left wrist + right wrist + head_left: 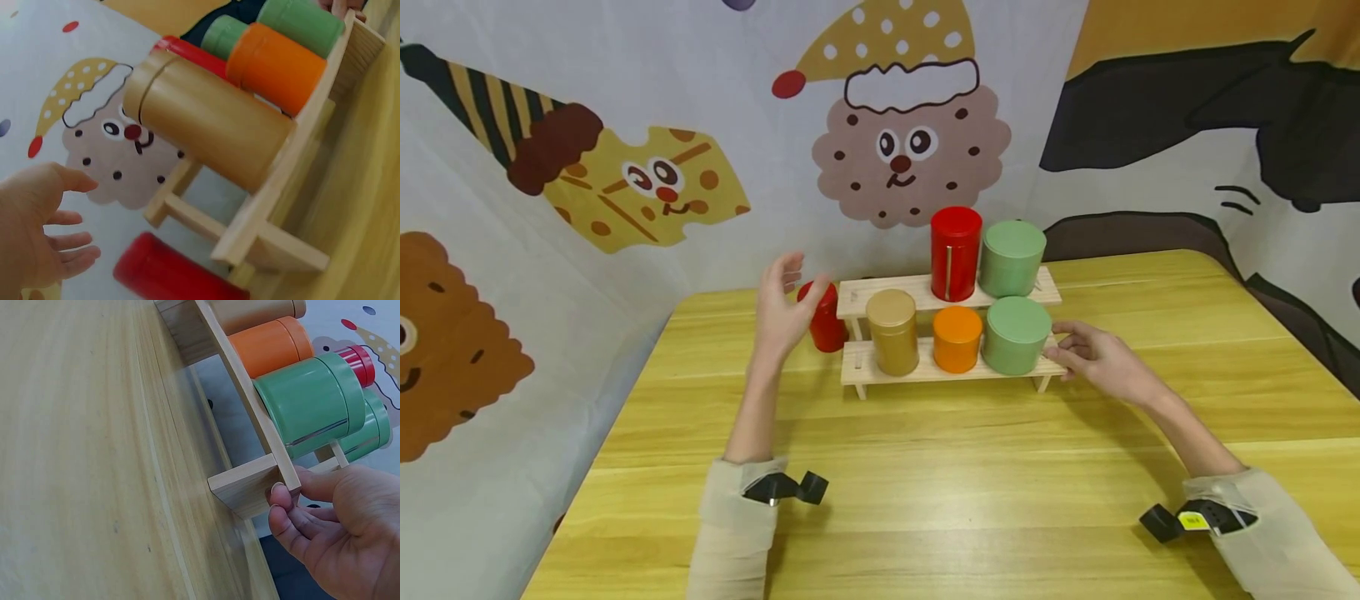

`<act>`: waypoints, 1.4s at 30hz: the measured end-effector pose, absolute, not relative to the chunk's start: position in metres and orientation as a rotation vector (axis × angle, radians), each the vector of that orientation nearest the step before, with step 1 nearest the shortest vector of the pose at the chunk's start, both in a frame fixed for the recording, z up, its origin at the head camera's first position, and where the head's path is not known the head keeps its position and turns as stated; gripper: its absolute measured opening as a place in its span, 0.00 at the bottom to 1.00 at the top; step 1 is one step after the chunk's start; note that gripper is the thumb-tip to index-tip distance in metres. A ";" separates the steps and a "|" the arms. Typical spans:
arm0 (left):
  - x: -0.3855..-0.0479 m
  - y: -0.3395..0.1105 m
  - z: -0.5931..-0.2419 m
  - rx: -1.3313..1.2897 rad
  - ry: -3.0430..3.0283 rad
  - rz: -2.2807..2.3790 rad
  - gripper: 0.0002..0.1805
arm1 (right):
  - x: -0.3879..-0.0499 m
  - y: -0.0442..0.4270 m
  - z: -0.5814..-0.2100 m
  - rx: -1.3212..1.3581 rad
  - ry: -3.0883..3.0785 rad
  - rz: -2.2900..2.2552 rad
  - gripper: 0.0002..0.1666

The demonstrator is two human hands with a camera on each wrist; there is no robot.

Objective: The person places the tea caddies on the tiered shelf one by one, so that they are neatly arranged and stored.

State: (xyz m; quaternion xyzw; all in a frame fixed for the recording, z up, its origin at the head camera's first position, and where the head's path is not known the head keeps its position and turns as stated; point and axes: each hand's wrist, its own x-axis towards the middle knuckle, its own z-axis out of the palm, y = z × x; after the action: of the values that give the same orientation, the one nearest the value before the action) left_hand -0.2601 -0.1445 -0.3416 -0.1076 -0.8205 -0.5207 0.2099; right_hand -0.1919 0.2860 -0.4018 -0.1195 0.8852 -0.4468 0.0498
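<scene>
A two-tier wooden rack (856, 360) stands near the back of the table. My right hand (1101, 358) pinches the right end of its lower board between thumb and fingers, as the right wrist view shows. On that board are a gold canister (892, 333), an orange canister (957, 340) and a green canister (1017, 337). The upper tier bears a tall red canister (957, 254) and another green canister (1013, 258). Left of the rack, a red canister (828, 323) stands on the table. My left hand (784, 308) hovers beside it, fingers spread and holding nothing.
Behind the yellow wood-grain table (925, 483) hangs a white cloth (685, 50) with cartoon biscuits and cheese. The rack sits close to the table's back edge. Each sleeve carries a black wrist camera strap.
</scene>
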 end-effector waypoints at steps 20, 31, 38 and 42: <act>-0.277 -0.169 -0.380 -0.264 -2.527 -1.438 0.42 | -0.191 0.287 -0.403 -0.358 2.699 -1.342 0.37; -0.285 -0.165 -0.393 -0.337 -2.545 -1.440 0.42 | -0.192 0.286 -0.403 -0.358 2.685 -1.350 0.36; -0.285 -0.163 -0.396 -0.289 -2.551 -1.460 0.43 | -0.192 0.286 -0.401 -0.354 2.688 -1.350 0.36; -0.284 -0.163 -0.395 -0.257 -2.541 -1.479 0.41 | -0.191 0.286 -0.401 -0.358 2.691 -1.344 0.36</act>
State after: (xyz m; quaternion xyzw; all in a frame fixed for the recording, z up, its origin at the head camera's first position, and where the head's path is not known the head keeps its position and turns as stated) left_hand -0.2839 -0.1627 -0.3954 -0.0867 -0.8571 -0.4988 0.0952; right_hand -0.1914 0.2860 -0.4008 -0.1180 0.8870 -0.4429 0.0565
